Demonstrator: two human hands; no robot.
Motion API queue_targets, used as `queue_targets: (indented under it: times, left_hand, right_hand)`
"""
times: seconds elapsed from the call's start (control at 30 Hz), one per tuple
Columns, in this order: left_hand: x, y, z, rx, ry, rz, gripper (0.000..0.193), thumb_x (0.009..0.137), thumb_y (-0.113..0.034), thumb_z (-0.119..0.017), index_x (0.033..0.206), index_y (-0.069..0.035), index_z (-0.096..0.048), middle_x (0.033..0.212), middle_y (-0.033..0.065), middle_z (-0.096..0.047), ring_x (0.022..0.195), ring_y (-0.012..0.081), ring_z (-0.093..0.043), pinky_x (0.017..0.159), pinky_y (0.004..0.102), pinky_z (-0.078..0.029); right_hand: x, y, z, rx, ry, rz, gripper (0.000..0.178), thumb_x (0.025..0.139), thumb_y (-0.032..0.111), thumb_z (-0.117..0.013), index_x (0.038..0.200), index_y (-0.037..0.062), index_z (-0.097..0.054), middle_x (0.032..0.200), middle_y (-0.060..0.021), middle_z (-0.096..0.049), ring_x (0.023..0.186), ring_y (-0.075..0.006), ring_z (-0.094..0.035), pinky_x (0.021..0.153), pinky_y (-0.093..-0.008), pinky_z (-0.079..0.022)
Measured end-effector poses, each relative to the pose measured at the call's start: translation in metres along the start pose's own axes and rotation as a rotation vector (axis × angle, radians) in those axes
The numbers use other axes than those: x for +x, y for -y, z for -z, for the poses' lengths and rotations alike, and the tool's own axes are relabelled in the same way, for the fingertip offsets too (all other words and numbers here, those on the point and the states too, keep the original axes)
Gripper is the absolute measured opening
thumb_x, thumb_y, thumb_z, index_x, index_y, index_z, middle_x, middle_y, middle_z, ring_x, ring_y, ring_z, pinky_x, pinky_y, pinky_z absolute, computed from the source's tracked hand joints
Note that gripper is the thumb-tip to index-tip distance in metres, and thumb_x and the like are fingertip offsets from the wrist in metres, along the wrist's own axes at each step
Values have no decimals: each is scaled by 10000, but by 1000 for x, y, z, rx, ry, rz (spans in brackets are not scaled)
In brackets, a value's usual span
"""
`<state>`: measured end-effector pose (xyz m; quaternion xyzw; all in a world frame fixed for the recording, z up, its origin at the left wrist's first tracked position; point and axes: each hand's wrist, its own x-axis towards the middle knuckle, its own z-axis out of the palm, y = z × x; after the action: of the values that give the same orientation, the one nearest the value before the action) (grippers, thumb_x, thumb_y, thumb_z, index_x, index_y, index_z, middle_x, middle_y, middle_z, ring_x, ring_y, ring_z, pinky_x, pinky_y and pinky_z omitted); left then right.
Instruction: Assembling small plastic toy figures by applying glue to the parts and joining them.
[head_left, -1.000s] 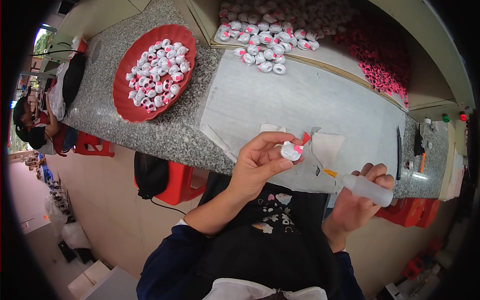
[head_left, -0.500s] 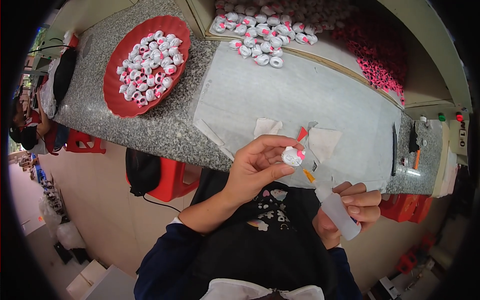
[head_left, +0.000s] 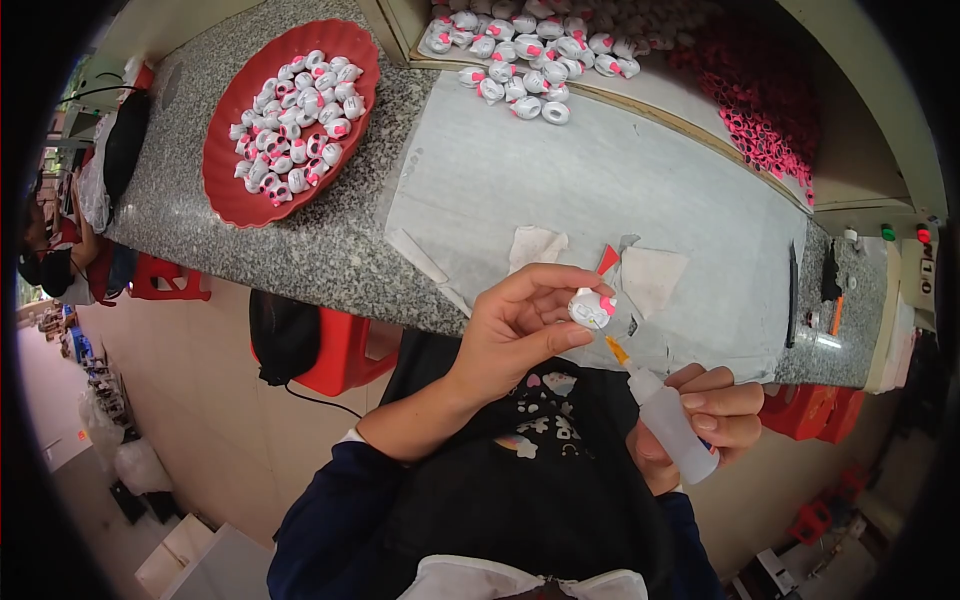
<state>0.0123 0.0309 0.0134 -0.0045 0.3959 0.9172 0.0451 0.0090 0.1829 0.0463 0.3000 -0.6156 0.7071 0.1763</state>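
- A red scalloped dish (head_left: pixel 213 165) of white-and-pink pieces (head_left: pixel 300 110) sits on the tabletop (head_left: pixel 175 205).
- The left hand (head_left: pixel 508 332) pinches a white cat-head piece (head_left: pixel 588 311) between thumb and fingers, seen against the pale sheet (head_left: pixel 600 175).
- A translucent bottle (head_left: pixel 676 435), orange nozzle (head_left: pixel 617 350) just beside the cat-head piece, slants within the curled right hand (head_left: pixel 724 408).
- Pink parts (head_left: pixel 765 145) lie heaped farther back.
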Motion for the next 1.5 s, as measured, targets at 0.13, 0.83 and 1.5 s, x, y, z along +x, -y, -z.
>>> queue_targets:
  times: [0.13, 0.83, 1.5]
  left_hand:
    - [0, 0, 0, -15, 3, 9, 354, 701, 14, -563, 1029, 16, -431, 992, 147, -510, 893, 147, -511, 773, 256, -412]
    - [2, 6, 1, -55, 19, 45, 351, 705, 29, -547, 1035, 9, -431, 995, 140, -509, 905, 159, -510, 803, 275, -401]
    - [1, 8, 3, 88, 42, -51, 344, 692, 71, -536, 1022, 23, -450, 983, 135, -505, 914, 167, -495, 806, 283, -387]
  right_hand:
    - [0, 2, 3, 0, 4, -6, 463, 513, 42, -754, 851, 76, -440, 828, -60, -434, 552, -123, -412, 427, -221, -354]
    - [0, -1, -1, -138, -35, 6, 396, 587, 170, -720, 775, 85, -382, 748, -35, -377, 528, -101, -371, 434, -197, -360]
    - [0, -7, -3, -133, -72, 51, 358, 609, 159, -692, 772, 75, -384, 746, -43, -371, 527, -101, -370, 420, -196, -350]
